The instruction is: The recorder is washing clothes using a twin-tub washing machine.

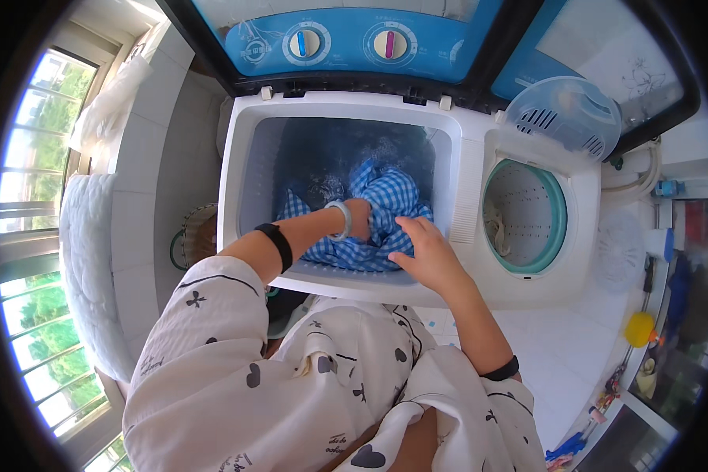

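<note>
Blue-and-white checked cloth (389, 197) lies bunched and wet in the wash tub (259, 159) of a twin-tub washing machine. Dark water with some bubbles stands around it. My left hand (360, 218), with a pale bangle at the wrist, is closed on the middle of the cloth; its fingertips are hidden. At the tub's front right, my right hand (428, 251) hovers over the cloth's edge, thumb and fingers spread. Nothing shows in its grasp, and whether its fingertips touch the fabric is unclear.
The spin tub (525, 218) on the right has a green rim and pale fabric inside. A clear plastic spin cover (566, 115) leans behind it. Raised lids frame the control panel (348, 44) with two knobs. A wicker basket (199, 236) stands left of the machine.
</note>
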Available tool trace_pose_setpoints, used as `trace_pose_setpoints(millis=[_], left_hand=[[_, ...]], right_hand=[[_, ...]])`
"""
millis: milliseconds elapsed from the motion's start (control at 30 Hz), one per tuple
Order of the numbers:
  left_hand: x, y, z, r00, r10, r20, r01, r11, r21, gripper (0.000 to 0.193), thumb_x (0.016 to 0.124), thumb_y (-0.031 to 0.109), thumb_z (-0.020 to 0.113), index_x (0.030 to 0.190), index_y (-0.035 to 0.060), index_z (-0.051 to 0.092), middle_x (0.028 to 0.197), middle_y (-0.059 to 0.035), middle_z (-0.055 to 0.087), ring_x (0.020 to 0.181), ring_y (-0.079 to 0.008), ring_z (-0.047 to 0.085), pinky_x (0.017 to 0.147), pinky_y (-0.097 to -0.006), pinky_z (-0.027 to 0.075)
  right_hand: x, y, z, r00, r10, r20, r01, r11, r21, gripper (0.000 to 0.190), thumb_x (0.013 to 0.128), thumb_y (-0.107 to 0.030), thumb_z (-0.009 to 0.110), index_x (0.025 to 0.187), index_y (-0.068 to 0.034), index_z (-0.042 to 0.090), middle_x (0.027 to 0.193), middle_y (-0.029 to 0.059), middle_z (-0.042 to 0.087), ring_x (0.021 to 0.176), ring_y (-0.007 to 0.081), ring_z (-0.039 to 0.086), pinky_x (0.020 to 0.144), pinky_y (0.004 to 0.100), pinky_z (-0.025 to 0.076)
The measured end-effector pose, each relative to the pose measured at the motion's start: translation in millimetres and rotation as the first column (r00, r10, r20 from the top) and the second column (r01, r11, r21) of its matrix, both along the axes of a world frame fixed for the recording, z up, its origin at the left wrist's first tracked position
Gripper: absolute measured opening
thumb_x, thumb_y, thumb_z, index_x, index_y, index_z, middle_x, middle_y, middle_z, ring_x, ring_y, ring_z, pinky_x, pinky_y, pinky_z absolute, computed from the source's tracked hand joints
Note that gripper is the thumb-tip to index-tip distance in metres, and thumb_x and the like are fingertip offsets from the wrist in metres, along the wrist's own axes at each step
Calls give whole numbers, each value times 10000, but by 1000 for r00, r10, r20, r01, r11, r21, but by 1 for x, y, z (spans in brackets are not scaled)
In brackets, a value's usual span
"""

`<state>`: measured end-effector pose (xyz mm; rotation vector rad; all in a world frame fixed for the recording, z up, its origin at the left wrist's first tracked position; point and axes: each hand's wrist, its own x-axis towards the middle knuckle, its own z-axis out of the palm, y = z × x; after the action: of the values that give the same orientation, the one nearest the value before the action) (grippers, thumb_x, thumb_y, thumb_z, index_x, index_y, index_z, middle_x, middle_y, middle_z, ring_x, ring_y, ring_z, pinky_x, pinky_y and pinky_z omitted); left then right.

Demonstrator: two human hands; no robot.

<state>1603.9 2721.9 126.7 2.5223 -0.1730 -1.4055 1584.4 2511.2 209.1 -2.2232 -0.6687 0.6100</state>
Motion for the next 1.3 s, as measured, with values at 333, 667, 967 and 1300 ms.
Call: trace_pose_setpoints(millis=[333,667,967,1300], left_hand=[[5,65,257,419,906,61,-296,200,-934,446,578,-103,701,1017,-67,630,880,-103,684,780,-185,664,777,-299,539],[-37,133,286,348,937,33,-112,76,-991,493,613,-115,665,1096,-40,598,966,-111,689,899,-223,671,861,-329,529],[-64,156,59,744,607,277,-528,790,-312,593,687,251,789,1105,-92,545,1067,-262,629,977,-386,618,883,-364,482],[-45,143,41,844,535,33,-516,828,-219,1225,584,503,857,1371,-166,199,1360,-328,425,1270,-388,457,1062,-361,371]], right_hand=[[27,81,-97,973,-47,-226,-109,768,-631,1584,440,-500,924,1452,13,-181,1507,356,-20,1419,485,-73,1134,597,61],[31,86,-218,954,-116,-275,-107,729,-676,885,690,-529,767,1382,-100,421,1433,232,368,1394,372,181,1060,672,181],[57,111,-114,576,-562,-593,630,768,-116,118,707,-68,675,803,-8,640,758,74,606,736,191,568,669,344,448],[50,119,196,772,-479,-417,626,459,631,230,671,-108,677,865,-2,613,856,151,632,721,218,647,689,315,531]])
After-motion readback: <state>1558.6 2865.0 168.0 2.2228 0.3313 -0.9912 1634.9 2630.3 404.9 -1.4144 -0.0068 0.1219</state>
